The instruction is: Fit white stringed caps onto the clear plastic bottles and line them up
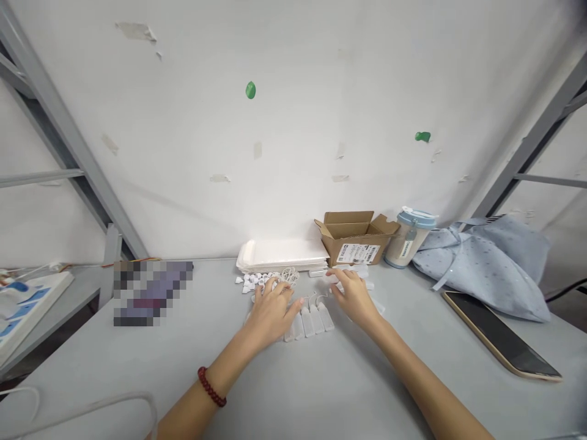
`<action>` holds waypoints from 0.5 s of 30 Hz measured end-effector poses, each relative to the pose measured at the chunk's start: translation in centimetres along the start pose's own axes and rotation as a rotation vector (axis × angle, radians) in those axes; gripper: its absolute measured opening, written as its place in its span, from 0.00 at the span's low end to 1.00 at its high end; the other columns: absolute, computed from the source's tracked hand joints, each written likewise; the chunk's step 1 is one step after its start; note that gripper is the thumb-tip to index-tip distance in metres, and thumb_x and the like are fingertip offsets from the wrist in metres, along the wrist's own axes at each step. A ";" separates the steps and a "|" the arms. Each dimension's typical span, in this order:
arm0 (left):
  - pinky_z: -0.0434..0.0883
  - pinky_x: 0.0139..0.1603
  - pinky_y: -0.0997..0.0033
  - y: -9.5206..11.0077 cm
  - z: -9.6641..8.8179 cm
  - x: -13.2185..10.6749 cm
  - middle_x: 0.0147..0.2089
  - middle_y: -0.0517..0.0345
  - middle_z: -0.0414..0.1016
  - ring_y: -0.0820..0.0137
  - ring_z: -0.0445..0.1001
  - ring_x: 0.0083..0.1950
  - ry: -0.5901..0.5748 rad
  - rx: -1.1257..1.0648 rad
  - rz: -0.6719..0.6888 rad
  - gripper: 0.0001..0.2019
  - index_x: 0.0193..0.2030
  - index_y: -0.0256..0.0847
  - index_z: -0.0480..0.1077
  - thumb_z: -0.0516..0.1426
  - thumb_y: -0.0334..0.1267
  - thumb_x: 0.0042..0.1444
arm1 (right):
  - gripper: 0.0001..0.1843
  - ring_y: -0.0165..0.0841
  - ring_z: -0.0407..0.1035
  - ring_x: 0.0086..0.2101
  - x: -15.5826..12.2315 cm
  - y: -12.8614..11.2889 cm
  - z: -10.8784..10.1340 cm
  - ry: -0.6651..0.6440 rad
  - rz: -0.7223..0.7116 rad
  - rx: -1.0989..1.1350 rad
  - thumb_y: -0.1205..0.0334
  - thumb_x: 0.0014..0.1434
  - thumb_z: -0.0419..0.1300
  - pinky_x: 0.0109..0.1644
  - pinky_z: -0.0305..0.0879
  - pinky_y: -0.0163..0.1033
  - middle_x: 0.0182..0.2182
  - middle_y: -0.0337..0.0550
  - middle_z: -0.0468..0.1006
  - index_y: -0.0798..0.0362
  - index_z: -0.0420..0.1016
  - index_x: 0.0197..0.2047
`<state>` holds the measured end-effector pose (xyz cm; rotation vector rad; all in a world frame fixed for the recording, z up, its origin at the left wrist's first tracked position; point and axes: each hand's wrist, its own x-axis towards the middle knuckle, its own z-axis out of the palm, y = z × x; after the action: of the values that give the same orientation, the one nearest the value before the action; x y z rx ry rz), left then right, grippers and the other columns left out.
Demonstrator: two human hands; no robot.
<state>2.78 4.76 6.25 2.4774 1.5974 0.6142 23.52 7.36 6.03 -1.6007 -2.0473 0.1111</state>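
Observation:
Several small translucent plastic bottles or tags [312, 322], with thin loops at their tops, lie in a row on the grey table. My left hand [270, 315], a dark red beaded bracelet [211, 387] at its wrist, lies over the left end of this row, fingers spread. It partly hides the pieces beneath. Just beyond its fingertips are small white caps [251, 282] and a bundle of white cord [289, 277]. My right hand [355, 299] reaches over more translucent pieces [362, 271], thumb and forefinger apart. Whether its fingertips touch one, I cannot tell.
A stack of white sleeves [284, 255] lies against the wall, beside an open cardboard box [355, 241]. Further right stand a blue-lidded cup [409, 238], a light blue cloth bag [481, 263] and a phone [502, 336]. A blurred-out dark item [151, 293] is at left.

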 end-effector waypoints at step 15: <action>0.53 0.56 0.42 0.7 -0.5 0.4 0.51 0.46 0.70 0.51 0.55 0.60 -0.054 -0.028 -0.035 0.20 0.46 0.38 0.71 0.44 0.48 0.62 | 0.13 0.40 0.64 0.38 -0.2 -0.5 0.6 0.155 -0.131 0.143 0.67 0.58 0.53 0.44 0.60 0.42 0.31 0.45 0.71 0.53 0.70 0.46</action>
<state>3.29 4.79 6.99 2.4188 1.5982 0.5566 22.86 7.22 5.60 -1.3436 -1.9713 0.0811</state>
